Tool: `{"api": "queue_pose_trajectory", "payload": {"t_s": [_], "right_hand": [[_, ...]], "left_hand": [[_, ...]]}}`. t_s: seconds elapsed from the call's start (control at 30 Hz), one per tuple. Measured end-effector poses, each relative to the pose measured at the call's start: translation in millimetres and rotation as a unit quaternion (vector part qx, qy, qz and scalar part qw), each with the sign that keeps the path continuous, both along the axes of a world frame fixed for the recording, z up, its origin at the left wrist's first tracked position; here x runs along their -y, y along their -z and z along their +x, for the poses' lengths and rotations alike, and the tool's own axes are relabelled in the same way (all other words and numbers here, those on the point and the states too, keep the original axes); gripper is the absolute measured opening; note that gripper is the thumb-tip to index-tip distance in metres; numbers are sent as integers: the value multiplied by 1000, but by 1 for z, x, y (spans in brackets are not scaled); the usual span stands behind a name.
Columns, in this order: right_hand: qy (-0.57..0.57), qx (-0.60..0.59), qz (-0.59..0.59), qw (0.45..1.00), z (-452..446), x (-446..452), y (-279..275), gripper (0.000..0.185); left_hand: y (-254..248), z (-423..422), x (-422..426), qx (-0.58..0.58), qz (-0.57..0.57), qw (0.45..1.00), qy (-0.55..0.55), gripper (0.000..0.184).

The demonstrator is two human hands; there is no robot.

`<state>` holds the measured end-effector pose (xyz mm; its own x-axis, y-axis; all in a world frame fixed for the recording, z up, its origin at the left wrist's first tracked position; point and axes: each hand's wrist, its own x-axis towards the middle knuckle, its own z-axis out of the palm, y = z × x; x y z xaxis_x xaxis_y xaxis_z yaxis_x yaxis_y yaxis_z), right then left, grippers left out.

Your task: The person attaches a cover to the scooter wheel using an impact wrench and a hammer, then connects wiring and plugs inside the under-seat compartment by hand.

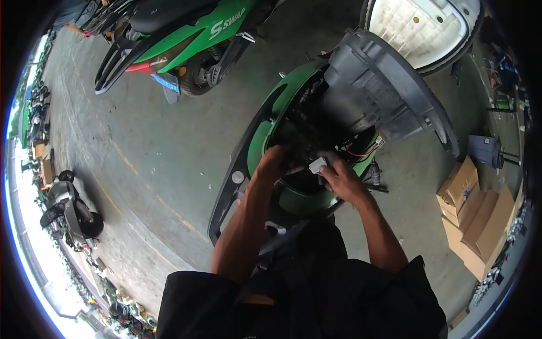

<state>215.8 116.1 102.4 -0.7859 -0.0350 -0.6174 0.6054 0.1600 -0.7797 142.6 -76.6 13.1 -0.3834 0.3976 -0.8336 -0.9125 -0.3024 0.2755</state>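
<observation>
Below me stands a green and black scooter (261, 135) with its dark inner compartment open. My left hand (276, 161) reaches into the left side of the opening; its fingers are lost in shadow. My right hand (339, 175) is closed on a small light-grey piece (318, 165) over the opening, near my left hand. A grey-black plastic tub (384, 85) is tilted up at the far right of the scooter. Red wires (361, 153) with a pale connector (379, 141) lie at the right edge of the opening.
Another green scooter (197, 39) stands at the upper left. An upturned seat with a white underside (418, 28) is at the upper right. Open cardboard boxes (480, 226) stand at the right. A small dark scooter (73, 212) is far left. A person's hand (76, 29) shows top left.
</observation>
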Motion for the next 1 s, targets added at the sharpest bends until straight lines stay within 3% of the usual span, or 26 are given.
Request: {"api": "queue_pose_trajectory", "payload": {"t_s": [0.03, 0.1, 0.17, 0.23, 0.27, 0.4, 0.57, 0.67, 0.7, 0.73, 0.77, 0.83, 0.97, 1.0], "right_hand": [[-106, -48, 65, 991, -8, -2, 4, 38], [-157, -5, 119, 980, -32, 5, 3, 37], [-205, 36, 172, 963, -43, 8, 14, 36], [-320, -99, 304, 892, -42, 6, 42, 32], [-328, -94, 307, 888, -41, 8, 43, 32], [-276, -62, 286, 916, -30, 12, 55, 33], [-181, 14, 264, 947, -3, 27, 56, 35], [-127, -61, 271, 952, 16, 30, 51, 33], [-113, -75, 259, 956, 22, 27, 53, 32], [-100, -87, 246, 960, 29, 26, 54, 31], [-62, -113, 213, 969, 34, 26, 54, 31], [-62, -80, 220, 970, 40, 27, 53, 32], [-2, -52, 192, 980, 48, 37, 66, 32], [34, -67, 165, 983, 49, 35, 72, 32]], "left_hand": [[-4, -5, 0, 33, 12, 999, -1, 20], [5, -10, 2, 74, 31, 997, -11, 21], [16, -13, 3, 18, -23, 997, 75, 21], [8, -19, -1, -1, -52, 993, 104, 21], [9, -20, -2, -24, -87, 986, 139, 20], [16, -22, -2, -6, -70, 991, 115, 19], [36, -20, -6, -87, -57, 974, 201, 23], [-1, -28, 4, -65, -49, 976, 202, 24], [-13, -30, 13, -126, -57, 964, 227, 27], [-4, -37, 18, -231, -71, 924, 297, 30], [-13, -49, 11, -277, -183, 860, 387, 30], [-15, -69, 1, -490, -336, 665, 452, 40], [-3, -85, -48, -549, -344, 584, 489, 45], [4, -91, -60, -550, -334, 533, 550, 46]]}}
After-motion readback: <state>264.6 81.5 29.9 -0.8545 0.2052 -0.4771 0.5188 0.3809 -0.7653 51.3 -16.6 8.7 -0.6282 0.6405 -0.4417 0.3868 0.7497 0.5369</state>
